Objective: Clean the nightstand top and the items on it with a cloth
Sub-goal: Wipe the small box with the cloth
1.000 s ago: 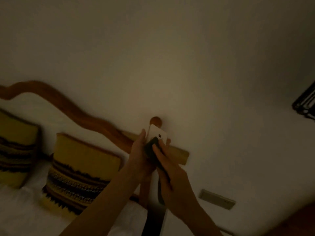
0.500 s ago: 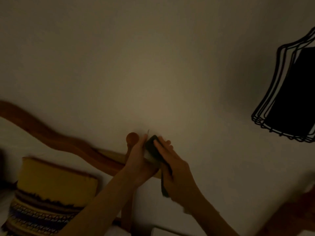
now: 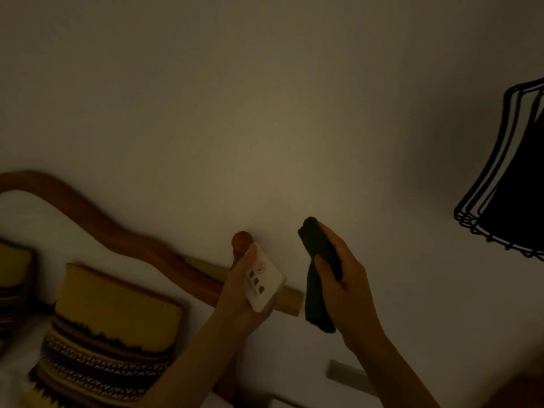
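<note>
Dim bedroom: left hand (image 3: pixel 238 293) held a small white remote (image 3: pixel 265 282) w/ thumb curled over it; right hand (image 3: pixel 347 287) gripped a dark folded cloth (image 3: pixel 316 260), just beside, not touching remote

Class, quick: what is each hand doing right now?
Left hand: holds the white remote.
Right hand: closed grip on the dark cloth.

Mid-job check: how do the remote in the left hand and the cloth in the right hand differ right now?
The remote is white and rigid, with a round button and small dark keys facing the camera; the cloth is dark, soft and folded, drooping below the grip. The left hand cradles the remote from behind; the right hand curls its fingers round the cloth. Both are held up before the wall, apart from each other.
</note>
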`<act>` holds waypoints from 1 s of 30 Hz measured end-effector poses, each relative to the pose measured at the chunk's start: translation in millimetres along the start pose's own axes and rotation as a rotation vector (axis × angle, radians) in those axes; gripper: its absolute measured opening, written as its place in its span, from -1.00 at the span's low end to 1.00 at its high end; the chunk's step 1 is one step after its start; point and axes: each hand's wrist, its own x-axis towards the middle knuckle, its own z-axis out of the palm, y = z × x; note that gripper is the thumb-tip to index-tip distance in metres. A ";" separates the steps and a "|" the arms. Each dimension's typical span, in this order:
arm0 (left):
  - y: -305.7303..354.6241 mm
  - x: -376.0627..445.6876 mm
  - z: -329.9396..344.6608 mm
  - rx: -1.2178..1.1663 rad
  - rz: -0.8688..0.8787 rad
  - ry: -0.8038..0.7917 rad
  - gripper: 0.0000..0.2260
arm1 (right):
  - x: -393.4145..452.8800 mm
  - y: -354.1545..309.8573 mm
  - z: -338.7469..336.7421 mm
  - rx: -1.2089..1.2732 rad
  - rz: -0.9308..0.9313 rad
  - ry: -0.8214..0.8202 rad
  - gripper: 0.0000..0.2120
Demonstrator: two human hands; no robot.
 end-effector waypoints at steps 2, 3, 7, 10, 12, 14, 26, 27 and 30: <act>10.1 -8.9 -0.1 0.003 -0.006 -0.047 -0.76 | -7.0 -8.1 5.4 -0.107 -0.203 -0.082 -0.49; 13.9 -12.5 3.4 0.024 -0.022 -0.094 -0.70 | -11.1 -9.8 8.6 -0.164 -0.277 -0.169 -0.48; 24.2 -24.3 5.3 0.110 0.002 -0.095 -0.52 | -27.5 -15.9 24.9 -0.386 -0.459 -0.433 -0.43; 37.7 -33.8 -2.1 0.124 0.023 -0.067 -0.47 | -42.3 -21.6 29.9 -0.381 -0.548 -0.447 -0.52; 45.7 -39.6 -7.1 0.109 0.013 -0.051 -0.38 | -55.9 -21.9 30.7 -0.382 -0.625 -0.485 -0.56; 48.2 -46.1 -9.8 0.116 -0.010 -0.053 -0.31 | -62.0 -21.9 30.5 -0.360 -0.666 -0.487 -0.52; 21.5 -88.7 9.6 0.427 0.095 -0.119 -0.51 | -19.0 -36.9 28.8 -0.168 -0.342 -0.201 -0.50; 20.2 -90.6 12.7 0.378 0.111 -0.099 -0.53 | -21.9 -39.4 27.5 -0.163 -0.334 -0.223 -0.51; 30.0 -91.4 13.4 0.249 0.157 -0.033 -0.56 | -46.7 -40.6 23.0 -0.156 -0.366 -0.289 -0.53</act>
